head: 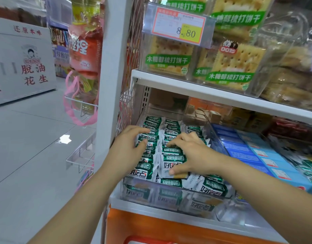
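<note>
Both hands are working inside a clear bin (144, 190) that is sitting at the left end of the lower shelf (169, 209). The left hand (128, 150) is lying on the bin's left row of green-and-white packets (174, 162), its fingers loosely bent and resting on the wrappers without closing round any. The right hand (190, 154) is reaching over the middle row. Its fingertips are hooking over the far edge of 1 of these packets while its thumb is pressing on the near edge, so it is pinching that packet. The packets are filling the bin in about 3 rows, overlapping from the back wall to the front wall.

At the far left, a white display box (19, 64) with red characters is standing on the tiled floor. Next, hanging snack bags (84, 50) with pink handles are dangling just beside the white post (111, 67) at the shelf's left edge. Right of the bin, blue boxes (248, 152) are lying in rows in the neighbouring compartment. On the upper shelf (204, 90), clear cracker boxes (236, 67) with green labels are standing 2 high. A price tag (179, 27) reading 8.80 is hanging in front of them near that shelf's left end.
</note>
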`<action>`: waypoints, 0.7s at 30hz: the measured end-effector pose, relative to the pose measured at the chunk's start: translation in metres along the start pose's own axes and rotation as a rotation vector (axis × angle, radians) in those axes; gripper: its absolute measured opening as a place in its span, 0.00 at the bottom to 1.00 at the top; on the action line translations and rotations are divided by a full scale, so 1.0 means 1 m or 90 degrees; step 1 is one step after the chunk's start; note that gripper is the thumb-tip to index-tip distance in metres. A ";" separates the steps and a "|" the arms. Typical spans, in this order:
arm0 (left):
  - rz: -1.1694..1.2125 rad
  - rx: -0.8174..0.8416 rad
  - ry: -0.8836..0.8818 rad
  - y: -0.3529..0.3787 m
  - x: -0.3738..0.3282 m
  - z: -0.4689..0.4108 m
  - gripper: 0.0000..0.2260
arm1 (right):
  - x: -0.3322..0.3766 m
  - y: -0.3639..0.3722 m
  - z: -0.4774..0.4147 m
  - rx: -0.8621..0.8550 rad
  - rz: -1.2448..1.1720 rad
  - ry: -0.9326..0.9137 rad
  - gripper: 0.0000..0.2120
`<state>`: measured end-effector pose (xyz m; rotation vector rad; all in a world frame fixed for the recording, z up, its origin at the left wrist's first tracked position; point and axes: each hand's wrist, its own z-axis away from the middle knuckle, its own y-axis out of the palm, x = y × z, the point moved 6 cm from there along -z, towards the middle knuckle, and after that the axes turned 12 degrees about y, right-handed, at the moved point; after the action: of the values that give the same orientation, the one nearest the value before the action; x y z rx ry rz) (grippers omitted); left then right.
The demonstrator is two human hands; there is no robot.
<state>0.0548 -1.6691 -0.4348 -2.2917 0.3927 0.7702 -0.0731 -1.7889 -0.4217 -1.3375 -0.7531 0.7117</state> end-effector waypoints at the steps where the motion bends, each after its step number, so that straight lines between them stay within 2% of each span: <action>1: 0.001 0.000 0.000 0.000 0.000 0.000 0.13 | -0.002 -0.001 0.003 -0.007 -0.006 0.001 0.40; 8: -0.002 0.000 0.002 0.000 0.001 0.000 0.12 | -0.014 0.005 0.016 0.041 0.109 0.026 0.34; 14: -0.002 0.005 0.002 0.000 0.001 0.000 0.13 | -0.020 0.016 0.002 0.103 0.098 0.094 0.34; 21: 0.024 0.022 -0.001 -0.002 -0.006 0.006 0.12 | -0.019 0.011 0.003 0.126 0.131 0.107 0.35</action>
<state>0.0489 -1.6627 -0.4336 -2.2565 0.4470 0.7785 -0.0868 -1.8014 -0.4336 -1.2849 -0.4033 0.8039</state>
